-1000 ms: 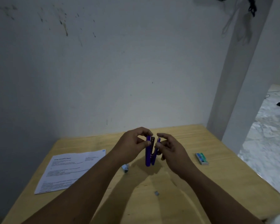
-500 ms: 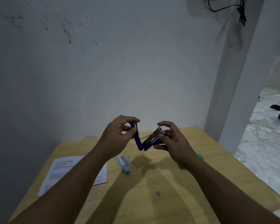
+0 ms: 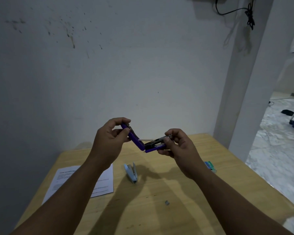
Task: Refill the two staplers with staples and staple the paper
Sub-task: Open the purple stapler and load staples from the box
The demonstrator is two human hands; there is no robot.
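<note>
At mid-frame, above the surface, the left hand pinches the purple stapler's cover while the right hand clamps its base, spreading it to bare the channel for loading. Blue stapler, paper and staple box lie below.

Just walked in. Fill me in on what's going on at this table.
A person holds a purple stapler in the air above a wooden table, swung wide open: the left hand grips the top cover, the right hand grips the base with the metal staple channel exposed. On the table lie a light blue stapler, a printed sheet of paper, a green staple box and a small staple strip.
</note>
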